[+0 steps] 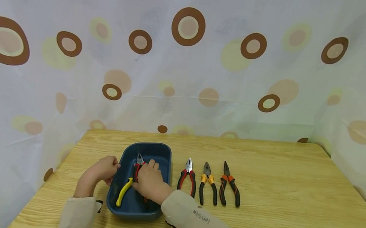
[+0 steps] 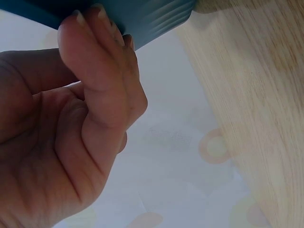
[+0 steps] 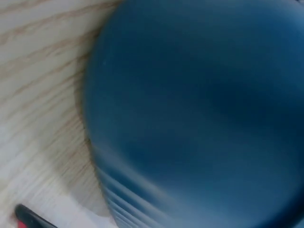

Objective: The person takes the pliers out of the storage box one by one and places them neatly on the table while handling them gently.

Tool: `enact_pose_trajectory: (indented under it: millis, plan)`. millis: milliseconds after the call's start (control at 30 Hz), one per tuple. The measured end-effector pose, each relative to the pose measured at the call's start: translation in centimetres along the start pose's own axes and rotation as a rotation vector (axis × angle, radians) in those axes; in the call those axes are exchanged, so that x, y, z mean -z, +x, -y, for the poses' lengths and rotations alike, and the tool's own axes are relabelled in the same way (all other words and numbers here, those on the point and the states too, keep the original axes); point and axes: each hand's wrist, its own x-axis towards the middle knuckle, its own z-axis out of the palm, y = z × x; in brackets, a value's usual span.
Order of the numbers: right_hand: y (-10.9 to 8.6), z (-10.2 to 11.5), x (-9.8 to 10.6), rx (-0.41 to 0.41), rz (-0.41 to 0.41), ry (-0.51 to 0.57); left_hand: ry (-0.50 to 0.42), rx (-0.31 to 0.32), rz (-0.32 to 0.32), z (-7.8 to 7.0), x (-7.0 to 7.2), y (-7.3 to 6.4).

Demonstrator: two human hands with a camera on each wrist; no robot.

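Note:
A dark blue plastic bin [image 1: 125, 214] stands on the table, its outer wall filling much of the right wrist view. My left hand [image 1: 107, 169] is at the bin's left side; in the left wrist view its loosely bent fingertips [image 2: 76, 21] touch the outer wall. My right hand [image 1: 151, 180] reaches down inside the bin, over pliers with red and black handles [image 1: 136, 169]. Beside its thumb is a yellow handle [image 1: 124, 192]. Whether the right fingers grip the pliers I cannot tell, since the back of the hand hides them.
Right of the bin lie three pliers in a row: a red and black pair [image 1: 188, 176], a yellow and black pair [image 1: 208, 182], and a long-nosed pair with orange and black handles [image 1: 228, 183]. A patterned curtain [image 1: 208, 68] hangs behind the wooden table [image 1: 295, 202].

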Motion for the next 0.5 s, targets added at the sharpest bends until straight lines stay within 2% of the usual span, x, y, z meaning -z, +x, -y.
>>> enact_pose_trajectory:
  millis: [167,233,333,500]
  plan:
    - [0.3,-0.6,0.2,-0.035,0.117,0.118,0.009,-0.009,0.006,-0.1,-0.1,0.0]
    - [0.4,-0.7,0.3,-0.041,0.136,0.146,0.010,-0.008,0.006,-0.1,-0.1,0.0]
    - [0.6,-0.5,0.5,-0.044,0.144,0.127,0.010,-0.003,0.003,-0.2,-0.1,0.0]
    - [1.0,0.4,0.6,-0.058,0.127,0.009,0.014,0.003,0.002,-0.2,0.0,-0.1]
